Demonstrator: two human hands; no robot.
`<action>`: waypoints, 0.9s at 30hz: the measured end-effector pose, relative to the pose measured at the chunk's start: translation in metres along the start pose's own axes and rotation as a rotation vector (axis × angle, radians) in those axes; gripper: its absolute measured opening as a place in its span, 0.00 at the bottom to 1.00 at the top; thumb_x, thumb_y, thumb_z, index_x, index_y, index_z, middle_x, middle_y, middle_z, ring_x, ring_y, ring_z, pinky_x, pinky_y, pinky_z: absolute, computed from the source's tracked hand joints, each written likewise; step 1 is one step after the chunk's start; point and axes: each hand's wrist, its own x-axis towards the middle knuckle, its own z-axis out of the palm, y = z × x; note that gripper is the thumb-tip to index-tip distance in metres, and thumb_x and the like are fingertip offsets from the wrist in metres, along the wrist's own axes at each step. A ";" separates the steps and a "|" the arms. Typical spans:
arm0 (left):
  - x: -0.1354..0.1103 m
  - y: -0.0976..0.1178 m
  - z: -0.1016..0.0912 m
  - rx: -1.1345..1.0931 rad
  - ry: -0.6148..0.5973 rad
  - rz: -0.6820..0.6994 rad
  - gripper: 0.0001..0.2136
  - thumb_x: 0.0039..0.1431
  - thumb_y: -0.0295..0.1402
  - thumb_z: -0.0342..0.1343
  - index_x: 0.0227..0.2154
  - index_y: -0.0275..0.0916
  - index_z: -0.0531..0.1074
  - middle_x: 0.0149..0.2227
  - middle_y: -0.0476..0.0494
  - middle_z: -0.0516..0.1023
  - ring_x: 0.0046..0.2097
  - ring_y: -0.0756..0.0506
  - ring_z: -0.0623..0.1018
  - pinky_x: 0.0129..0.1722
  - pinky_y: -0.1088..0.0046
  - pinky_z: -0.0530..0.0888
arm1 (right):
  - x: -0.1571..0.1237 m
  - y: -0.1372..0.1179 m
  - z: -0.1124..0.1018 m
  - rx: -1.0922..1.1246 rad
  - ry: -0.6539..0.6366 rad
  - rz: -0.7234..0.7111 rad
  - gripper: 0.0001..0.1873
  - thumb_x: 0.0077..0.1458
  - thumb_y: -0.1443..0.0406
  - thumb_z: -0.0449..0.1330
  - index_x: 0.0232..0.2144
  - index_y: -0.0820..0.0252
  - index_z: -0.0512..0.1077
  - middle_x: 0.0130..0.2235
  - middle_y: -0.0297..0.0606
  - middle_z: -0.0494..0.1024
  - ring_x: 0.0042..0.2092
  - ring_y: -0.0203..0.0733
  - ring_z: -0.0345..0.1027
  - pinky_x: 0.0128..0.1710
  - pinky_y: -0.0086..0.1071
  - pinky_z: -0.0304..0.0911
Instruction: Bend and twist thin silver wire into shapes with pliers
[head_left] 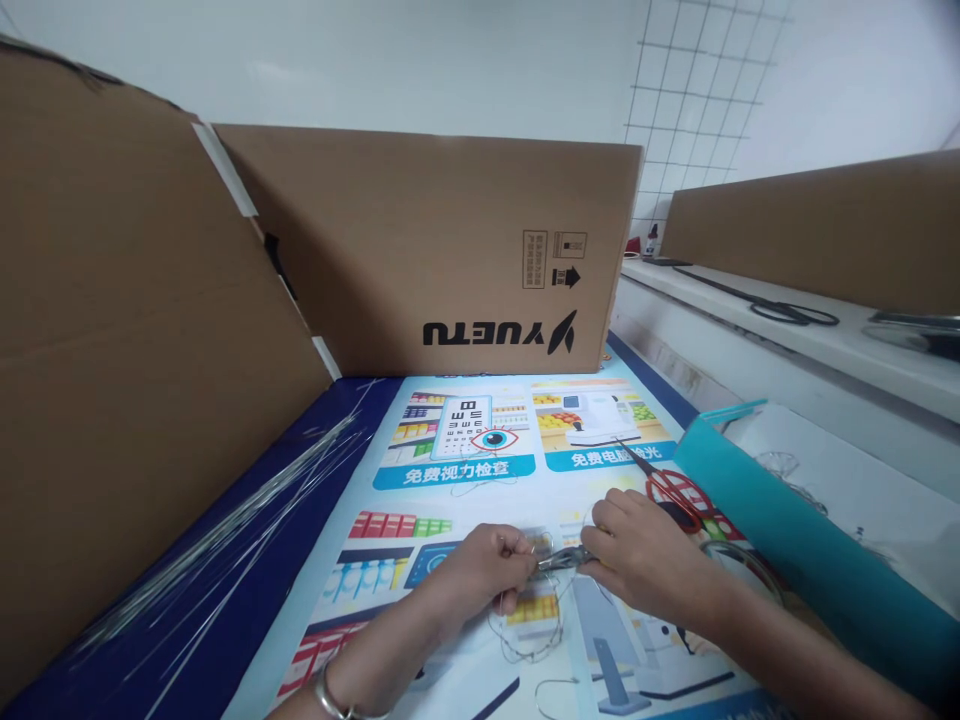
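Note:
My left hand (491,560) pinches a piece of thin bent wire (532,655), whose loops hang below the fingers over the printed sheet. My right hand (649,555) is wrapped round the handles of a pair of pliers (564,559). The jaws of the pliers point left and meet the wire right beside my left fingertips. Most of the plier handles are hidden in my right palm. Beyond my right hand lies a pair of scissors (679,497) with red handles. A loose bent wire (553,684) rests near the front.
Cardboard panels (420,250) stand at the back and left. A bundle of straight wires (247,520) lies on the blue left edge. At right is a teal-sided box (810,530) with wire pieces inside. A white ledge (720,290) carries dark scissors (791,312).

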 end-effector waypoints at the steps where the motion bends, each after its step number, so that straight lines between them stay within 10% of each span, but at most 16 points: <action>1: 0.000 -0.001 0.001 0.001 0.012 0.000 0.06 0.46 0.29 0.51 0.17 0.37 0.64 0.10 0.53 0.64 0.14 0.55 0.60 0.18 0.78 0.56 | 0.000 0.000 0.000 0.001 0.000 0.008 0.10 0.54 0.57 0.55 0.28 0.58 0.66 0.31 0.37 0.66 0.37 0.45 0.55 0.34 0.37 0.45; 27: 0.006 -0.008 0.018 -0.051 0.284 -0.001 0.09 0.51 0.36 0.51 0.19 0.39 0.62 0.11 0.52 0.66 0.14 0.55 0.59 0.15 0.79 0.54 | -0.001 -0.007 0.004 0.051 0.058 0.170 0.09 0.55 0.60 0.54 0.29 0.59 0.67 0.32 0.39 0.67 0.37 0.43 0.55 0.35 0.36 0.48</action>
